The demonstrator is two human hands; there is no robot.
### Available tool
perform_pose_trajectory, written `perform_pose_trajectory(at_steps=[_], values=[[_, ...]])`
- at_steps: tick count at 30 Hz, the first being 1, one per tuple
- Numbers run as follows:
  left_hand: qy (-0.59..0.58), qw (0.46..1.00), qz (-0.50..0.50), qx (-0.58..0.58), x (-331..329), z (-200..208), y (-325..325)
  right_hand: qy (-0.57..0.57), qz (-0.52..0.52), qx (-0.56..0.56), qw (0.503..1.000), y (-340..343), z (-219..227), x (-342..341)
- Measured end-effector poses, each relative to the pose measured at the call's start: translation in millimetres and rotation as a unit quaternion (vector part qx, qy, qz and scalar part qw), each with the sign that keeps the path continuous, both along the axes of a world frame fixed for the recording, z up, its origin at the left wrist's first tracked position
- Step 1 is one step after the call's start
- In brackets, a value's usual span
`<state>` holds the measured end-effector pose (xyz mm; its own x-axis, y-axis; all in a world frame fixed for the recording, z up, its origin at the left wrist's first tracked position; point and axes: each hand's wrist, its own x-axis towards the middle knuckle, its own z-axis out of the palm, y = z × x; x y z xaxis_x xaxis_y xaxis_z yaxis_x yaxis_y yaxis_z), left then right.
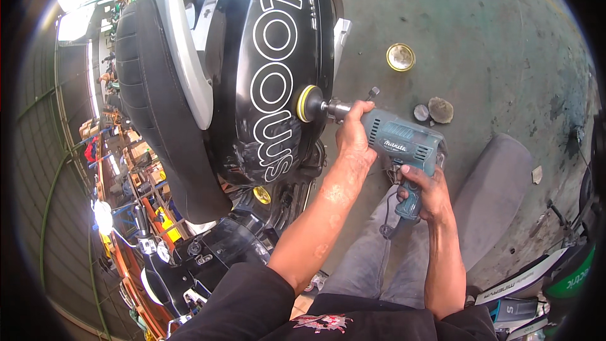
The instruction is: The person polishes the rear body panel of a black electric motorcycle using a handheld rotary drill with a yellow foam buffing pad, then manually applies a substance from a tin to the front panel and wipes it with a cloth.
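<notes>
Printed shirt [391, 327], labelled drill [403, 136], white-lettered black panel [243, 44].

bright daylight | opening [76, 26] upper left blown out | mirror [103, 216] glaring | soft reflections on panel [237, 44] | floor [480, 19] evenly lit | roof [66, 183] dim, fisheye-curved | corners black

Stained green floor [473, 19], pale fragment [537, 175]
</notes>
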<state>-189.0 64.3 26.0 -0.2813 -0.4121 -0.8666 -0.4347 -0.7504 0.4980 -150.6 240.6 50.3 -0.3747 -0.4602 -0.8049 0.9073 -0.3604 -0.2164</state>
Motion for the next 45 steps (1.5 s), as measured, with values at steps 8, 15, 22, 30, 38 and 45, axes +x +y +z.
perform_pose_trajectory(at_steps=[8,15,22,30,38,45], values=[[0.129,0.991,-0.021,-0.035,-33.7,105.9,-3.8,0.099,-0.019,-0.003,0.995,-8.0,91.1,-26.8],[0.172,0.984,-0.036,0.022,-46.3,134.9,-23.9,0.157,0.031,0.058,0.985,-16.7,124.8,-41.1],[0.071,0.996,-0.014,0.056,-50.3,40.4,-1.3,0.077,0.017,0.077,0.994,-0.3,54.4,-47.2],[0.022,0.999,0.003,0.033,-43.5,10.5,2.5,0.048,0.002,0.03,0.998,5.2,14.5,-47.8],[0.139,0.989,-0.041,-0.042,-133.4,99.4,-5.6,0.131,-0.02,-0.012,0.991,-3.0,76.1,-121.3],[0.181,0.98,-0.07,0.038,-149.3,109.9,-19.2,0.168,0.006,0.029,0.985,-6.5,98.3,-140.7]])
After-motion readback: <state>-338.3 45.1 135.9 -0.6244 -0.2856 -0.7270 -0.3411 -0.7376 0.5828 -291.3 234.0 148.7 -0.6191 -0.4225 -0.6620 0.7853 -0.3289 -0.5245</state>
